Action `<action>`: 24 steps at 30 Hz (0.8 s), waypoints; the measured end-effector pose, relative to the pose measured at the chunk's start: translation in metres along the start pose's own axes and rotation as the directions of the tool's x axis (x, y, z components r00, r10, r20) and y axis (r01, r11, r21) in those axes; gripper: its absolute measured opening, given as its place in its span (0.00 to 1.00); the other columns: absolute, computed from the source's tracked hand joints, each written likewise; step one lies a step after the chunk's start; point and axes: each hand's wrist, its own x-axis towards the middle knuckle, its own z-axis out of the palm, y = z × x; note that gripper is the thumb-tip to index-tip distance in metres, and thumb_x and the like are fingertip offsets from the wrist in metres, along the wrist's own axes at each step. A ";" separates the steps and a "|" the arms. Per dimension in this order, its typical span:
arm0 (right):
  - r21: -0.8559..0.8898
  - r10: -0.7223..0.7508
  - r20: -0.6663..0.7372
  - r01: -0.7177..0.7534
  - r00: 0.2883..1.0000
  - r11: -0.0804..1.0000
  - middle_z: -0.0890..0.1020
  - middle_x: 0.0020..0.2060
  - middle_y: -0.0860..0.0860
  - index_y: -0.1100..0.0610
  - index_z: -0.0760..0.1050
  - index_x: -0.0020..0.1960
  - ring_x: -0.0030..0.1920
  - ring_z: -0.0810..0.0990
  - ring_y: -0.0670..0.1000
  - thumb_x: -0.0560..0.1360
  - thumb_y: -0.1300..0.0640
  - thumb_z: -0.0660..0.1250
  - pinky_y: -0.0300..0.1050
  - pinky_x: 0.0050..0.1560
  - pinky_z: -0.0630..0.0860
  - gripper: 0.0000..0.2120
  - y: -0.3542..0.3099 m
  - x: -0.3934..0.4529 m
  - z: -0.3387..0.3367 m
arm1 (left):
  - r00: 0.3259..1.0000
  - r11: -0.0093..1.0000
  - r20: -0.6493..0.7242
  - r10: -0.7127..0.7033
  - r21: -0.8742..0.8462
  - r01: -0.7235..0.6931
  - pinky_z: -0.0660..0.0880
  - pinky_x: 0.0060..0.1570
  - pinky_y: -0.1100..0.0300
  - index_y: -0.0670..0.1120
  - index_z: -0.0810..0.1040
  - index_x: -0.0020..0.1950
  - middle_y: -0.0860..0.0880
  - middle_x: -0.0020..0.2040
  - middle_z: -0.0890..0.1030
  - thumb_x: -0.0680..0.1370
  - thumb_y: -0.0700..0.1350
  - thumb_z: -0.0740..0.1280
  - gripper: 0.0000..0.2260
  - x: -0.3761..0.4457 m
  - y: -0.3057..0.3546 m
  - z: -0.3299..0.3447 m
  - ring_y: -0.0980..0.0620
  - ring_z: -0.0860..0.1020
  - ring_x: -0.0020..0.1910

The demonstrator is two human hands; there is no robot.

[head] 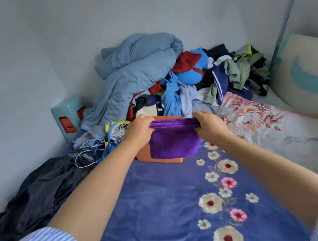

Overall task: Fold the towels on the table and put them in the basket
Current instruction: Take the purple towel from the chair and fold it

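A folded purple towel (pixel 174 143) hangs a little above an orange towel (pixel 144 154) that lies flat on the blue flowered bedspread (pixel 165 209). My left hand (pixel 140 130) grips the purple towel's top left corner. My right hand (pixel 209 125) grips its top right corner, so the upper edge is stretched between them. The orange towel shows at the left, along the bottom and behind the top edge; the rest of it is covered. No basket is in view.
A heap of clothes and a grey-blue blanket (pixel 129 80) fills the far side. A small white fan (pixel 118 131) and a dark garment (pixel 38 191) lie at the left. A floral pillow (pixel 275 126) lies at the right.
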 end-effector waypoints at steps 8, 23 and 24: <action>0.030 -0.102 -0.084 0.105 0.991 0.994 0.74 0.57 0.61 0.64 0.69 0.60 0.56 0.74 0.61 0.74 0.63 0.62 0.52 0.49 0.73 0.14 -0.027 0.126 0.011 | 0.992 0.997 -0.107 -0.073 0.024 0.076 0.68 0.54 0.53 0.40 0.74 0.61 0.40 0.59 0.74 0.78 0.41 0.63 0.13 0.092 -0.062 -0.011 0.42 0.73 0.60; -0.002 0.008 -0.184 -0.009 0.983 1.000 0.75 0.55 0.62 0.65 0.71 0.58 0.53 0.74 0.61 0.73 0.68 0.60 0.49 0.46 0.69 0.14 -0.098 0.327 0.101 | 0.993 0.996 -0.113 -0.029 -0.084 0.020 0.69 0.54 0.52 0.43 0.76 0.60 0.42 0.58 0.74 0.77 0.44 0.64 0.13 0.282 -0.234 0.013 0.42 0.72 0.59; -0.003 0.033 -0.180 -0.034 0.983 0.999 0.75 0.55 0.61 0.65 0.71 0.58 0.53 0.74 0.61 0.73 0.68 0.60 0.50 0.47 0.69 0.13 -0.096 0.340 0.111 | 0.993 0.993 -0.115 -0.021 -0.120 0.007 0.68 0.56 0.52 0.43 0.77 0.59 0.41 0.57 0.75 0.76 0.43 0.65 0.13 0.298 -0.244 0.023 0.41 0.72 0.59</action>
